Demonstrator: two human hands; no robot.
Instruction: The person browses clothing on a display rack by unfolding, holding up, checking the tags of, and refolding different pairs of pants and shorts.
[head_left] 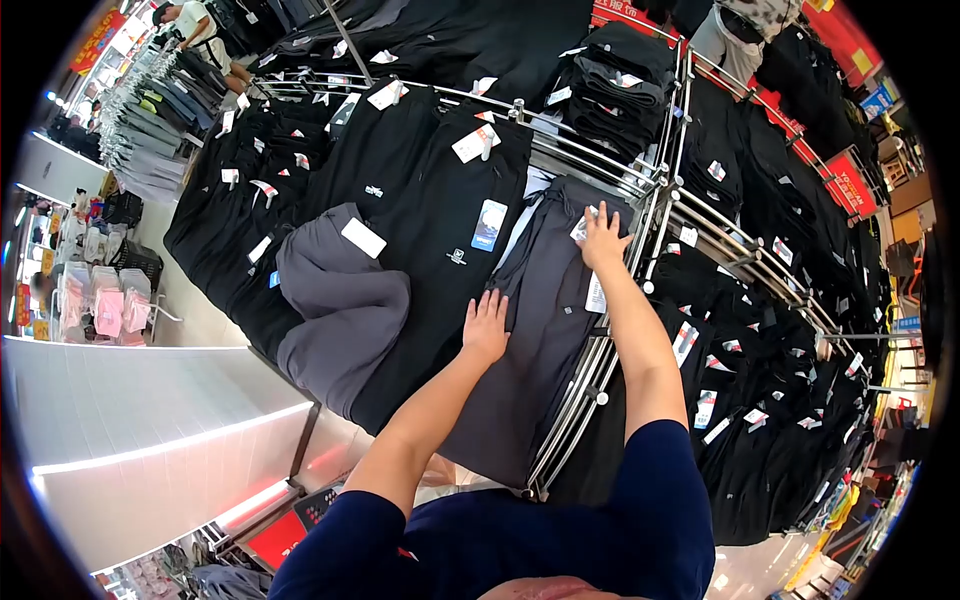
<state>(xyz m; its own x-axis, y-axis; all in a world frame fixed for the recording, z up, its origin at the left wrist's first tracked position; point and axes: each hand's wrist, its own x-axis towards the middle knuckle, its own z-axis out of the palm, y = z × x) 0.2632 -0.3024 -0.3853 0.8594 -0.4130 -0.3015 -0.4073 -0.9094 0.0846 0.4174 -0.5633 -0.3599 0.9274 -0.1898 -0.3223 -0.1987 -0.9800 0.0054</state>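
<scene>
Dark-grey fabric trousers [548, 300] laid lengthwise, long axis slanting upper right to lower left, left hand [486, 325] open at left edge, right hand [604, 240] spread near upper end.

Metal rack [598, 397], white panel [130, 390], glowing light strip [180, 436], pale floor [205, 305]

- We're up on the person's head, looking forward and steeply down past the navy-blue fabric shirt [490, 540] at the lower edge.
- We're near here, above the bare left hand [486, 326] and bare right hand [603, 242], both around mid-view.
- And it's wide: our round, dark-edged field bends the silvery metal rails [657, 182] and takes in grey hanging garments [150, 135], far off, upper left.
</scene>
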